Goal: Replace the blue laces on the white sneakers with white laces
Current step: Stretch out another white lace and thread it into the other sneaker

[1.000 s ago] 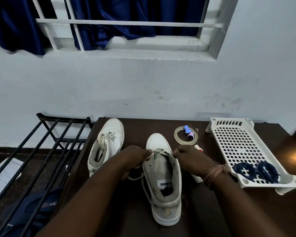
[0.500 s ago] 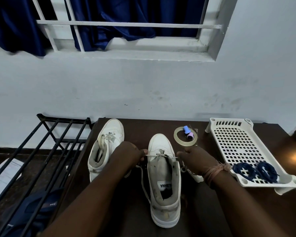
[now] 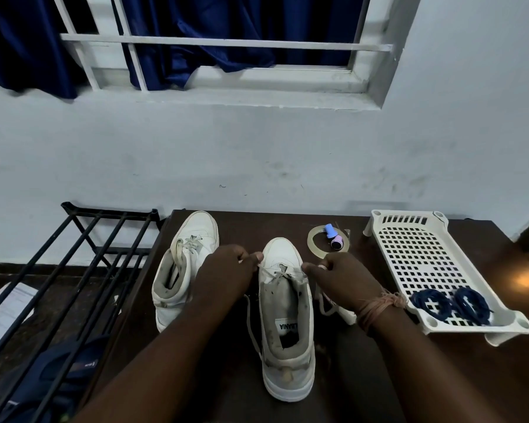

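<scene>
From the head camera, a dark brown table (image 3: 364,377) stands against a pale wall. Two white sneakers sit on it, toes pointing at the wall. The near sneaker (image 3: 286,325) is in the middle, right in front of the person. The other sneaker (image 3: 185,267) stands just to its left, a bit farther back, and it has a white lace in it.

The left hand (image 3: 226,270) is at the left side of the near sneaker. Its fingers are curled, and finger and thumb pinch one end of the white lace (image 3: 277,273). The right hand (image 3: 339,277) is at the right side of the shoe. Its fingers are curled too and pinch the other end. The lace runs across the shoe between the two hands, up near the toe holes (more of it hangs down by each side of the shoe).

On the right stands a white plastic tray (image 3: 409,248) full of little holes. Two coiled blue laces (image 3: 451,303) lie in its near end, side by side. Between the tray and the near sneaker lies a ring of clear tape (image 3: 313,242), with a small blue and pink thing (image 3: 333,236) on it.

To the left of the table is a black metal rack (image 3: 83,257). A dark blue curtain (image 3: 196,35) hangs in the window above.
</scene>
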